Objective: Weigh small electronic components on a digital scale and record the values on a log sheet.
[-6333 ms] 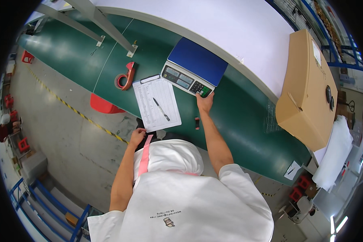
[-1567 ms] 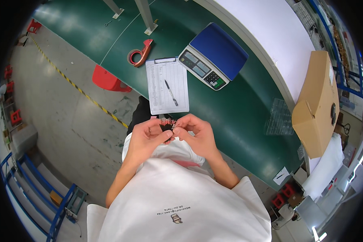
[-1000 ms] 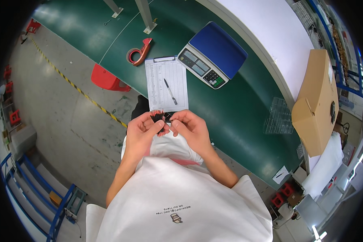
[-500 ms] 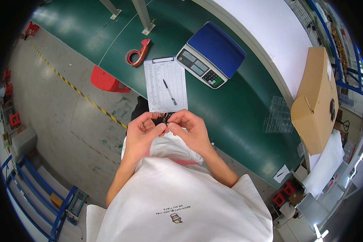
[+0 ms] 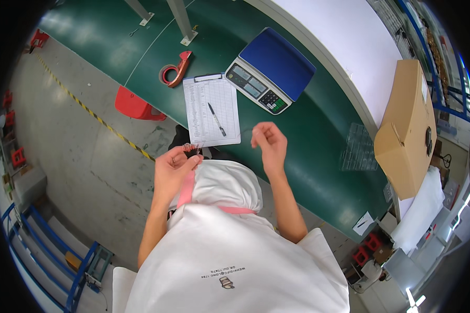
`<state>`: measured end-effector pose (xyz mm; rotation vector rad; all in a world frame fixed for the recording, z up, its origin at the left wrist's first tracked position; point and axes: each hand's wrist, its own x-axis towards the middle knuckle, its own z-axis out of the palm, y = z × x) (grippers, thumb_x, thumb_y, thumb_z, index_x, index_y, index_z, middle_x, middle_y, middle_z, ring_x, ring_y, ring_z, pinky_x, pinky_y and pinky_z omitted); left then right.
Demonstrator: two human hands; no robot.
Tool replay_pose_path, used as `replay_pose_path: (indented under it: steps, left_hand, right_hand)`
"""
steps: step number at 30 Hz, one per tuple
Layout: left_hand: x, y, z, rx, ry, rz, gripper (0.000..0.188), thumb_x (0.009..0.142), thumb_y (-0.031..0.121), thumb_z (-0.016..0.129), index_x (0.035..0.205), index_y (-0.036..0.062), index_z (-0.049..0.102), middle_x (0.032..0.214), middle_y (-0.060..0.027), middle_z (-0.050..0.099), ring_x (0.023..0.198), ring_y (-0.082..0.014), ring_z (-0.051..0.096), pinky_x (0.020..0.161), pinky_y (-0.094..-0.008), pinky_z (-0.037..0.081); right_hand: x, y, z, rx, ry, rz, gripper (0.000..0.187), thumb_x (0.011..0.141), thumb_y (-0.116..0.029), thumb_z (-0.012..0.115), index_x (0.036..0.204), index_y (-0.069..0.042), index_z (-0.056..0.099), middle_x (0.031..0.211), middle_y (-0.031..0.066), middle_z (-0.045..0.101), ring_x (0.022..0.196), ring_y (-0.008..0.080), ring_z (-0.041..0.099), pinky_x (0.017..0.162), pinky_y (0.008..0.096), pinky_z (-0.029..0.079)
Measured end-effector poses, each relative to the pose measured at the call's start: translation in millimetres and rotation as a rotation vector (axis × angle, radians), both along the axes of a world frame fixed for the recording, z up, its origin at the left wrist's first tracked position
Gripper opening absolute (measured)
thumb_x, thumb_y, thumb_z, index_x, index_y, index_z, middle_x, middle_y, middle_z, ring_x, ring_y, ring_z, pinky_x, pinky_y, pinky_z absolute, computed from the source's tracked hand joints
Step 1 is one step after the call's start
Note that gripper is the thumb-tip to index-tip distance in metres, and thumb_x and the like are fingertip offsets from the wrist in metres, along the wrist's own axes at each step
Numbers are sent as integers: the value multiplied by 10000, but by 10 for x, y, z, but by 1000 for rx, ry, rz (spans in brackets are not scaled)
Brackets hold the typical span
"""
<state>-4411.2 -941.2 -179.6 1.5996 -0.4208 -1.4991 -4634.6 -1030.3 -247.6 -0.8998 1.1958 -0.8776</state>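
Close to my body, at the table's near edge, my left hand (image 5: pixel 173 171) is closed on a bunch of thin red and dark pieces (image 5: pixel 192 151). They stick out past the thumb and fingertips, too small to name. To the right, over the green tabletop, my right hand (image 5: pixel 270 148) is raised apart from the left, its fingers curled toward the thumb. Whatever it may hold is hidden. Just beyond the left hand lies a clipboard (image 5: pixel 197 117) with a printed table sheet, and a black pen (image 5: pixel 217 119) rests on the sheet.
A blue-topped weighing scale (image 5: pixel 277 65) stands beyond the clipboard, with a red tape dispenser (image 5: pixel 182 68) left of it. Clear plastic trays (image 5: pixel 359 148) and a cardboard box (image 5: pixel 406 130) are at the right. A red stool (image 5: pixel 133 104) stands against the table's left edge.
My right hand has parted from the left and moved up and right over the table. The left has shifted slightly left and still grips the bunch.
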Motion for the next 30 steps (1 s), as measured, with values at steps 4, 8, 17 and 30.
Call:
replay_pose_path:
  steps: [4, 8, 17, 30]
  left_hand:
    - [104, 25, -50, -18, -40, -37, 218, 882, -3, 655, 1080, -93, 630, 810, -94, 697, 716, -108, 629, 685, -239, 504]
    - [144, 66, -99, 10, -63, -42, 238, 881, 0, 659, 1096, -96, 624, 797, -83, 689, 726, -105, 627, 691, -240, 503]
    - [64, 163, -197, 5, 5, -50, 248, 896, 10, 653, 1119, -91, 621, 863, -96, 708, 768, -112, 652, 710, -232, 511]
    - [58, 156, -226, 31, 18, -21, 261, 906, 1, 628, 1151, -87, 607, 884, -111, 706, 768, -134, 658, 714, -247, 517]
  right_hand:
    - [-372, 156, -1395, 213, 147, -11, 101, 923, -125, 655, 891, -32, 630, 705, 6, 593, 593, 84, 546, 533, 228, 442]
    - [-602, 572, -2144, 437, 301, -13, 159, 921, -191, 678, 859, -52, 631, 685, 3, 595, 579, 85, 549, 502, 233, 443]
    - [-510, -628, -1701, 111, 86, -329, 241, 942, -255, 647, 819, -50, 620, 639, 9, 571, 517, 100, 514, 473, 253, 410]
    - [-306, -407, -1674, 358, 163, -7, 136, 901, -156, 610, 952, -46, 670, 768, 39, 651, 618, 100, 591, 516, 240, 480]
